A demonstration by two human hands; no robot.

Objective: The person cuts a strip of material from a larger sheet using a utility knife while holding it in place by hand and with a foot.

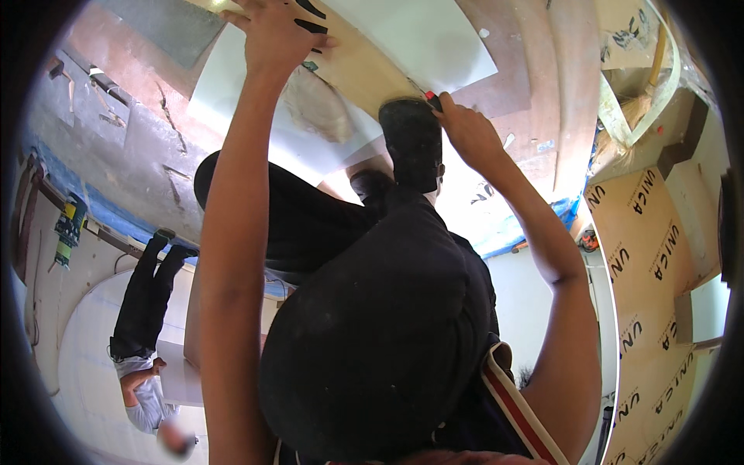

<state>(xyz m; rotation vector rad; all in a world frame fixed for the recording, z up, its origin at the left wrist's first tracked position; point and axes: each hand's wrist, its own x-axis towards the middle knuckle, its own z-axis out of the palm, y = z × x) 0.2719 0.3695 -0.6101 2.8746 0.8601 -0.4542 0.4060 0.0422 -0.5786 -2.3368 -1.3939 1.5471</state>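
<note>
Work looks unfinished: right hand [469, 133] at one o'clock grips a red-tipped tool [433, 99] beside the tan strip [363, 53]; left hand [280, 40], eleven o'clock, hold unclear.

Workshop or fit-out site, can't tell which: scuffed, dusty floor [554, 101] with beige board [364, 50] and white sheet [457, 46] laid out on it, big printed brown panel [639, 294] at right, broom [639, 108], co-worker [143, 310] standing nearby.
</note>
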